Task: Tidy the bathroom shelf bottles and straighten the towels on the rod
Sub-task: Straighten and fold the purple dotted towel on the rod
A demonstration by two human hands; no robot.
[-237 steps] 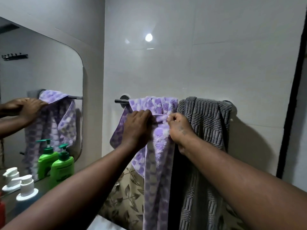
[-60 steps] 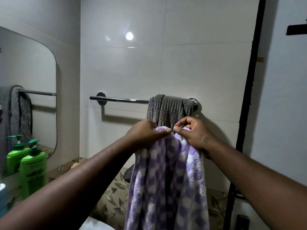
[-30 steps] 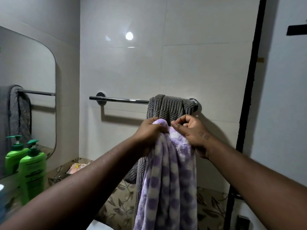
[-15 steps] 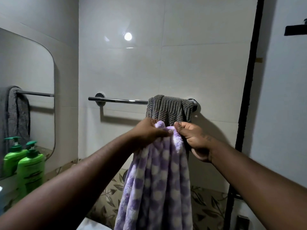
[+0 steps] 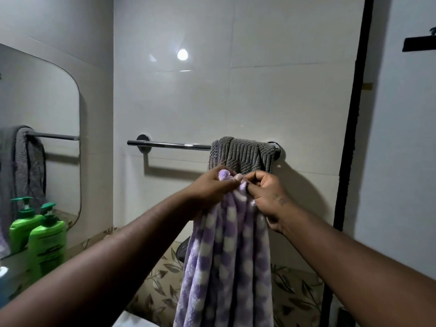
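Dim, cool light; glare [image 5: 182, 54] on the glossy wall [image 5: 283, 102]; rod [image 5: 168, 145] casts a shadow below — edges bend.

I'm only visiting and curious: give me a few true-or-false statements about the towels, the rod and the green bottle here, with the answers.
1. The left hand and the right hand both grip the purple checked towel at its top. True.
2. The purple checked towel is draped over the towel rod. False: it is held in front of the rod and lower, off the bar.
3. The grey ribbed towel hangs bunched at the towel rod's right end. True.
4. The green pump bottle stands to the right of the towels. False: it stands at the left, beside the mirror.
5. The left stretch of the towel rod is bare. True.
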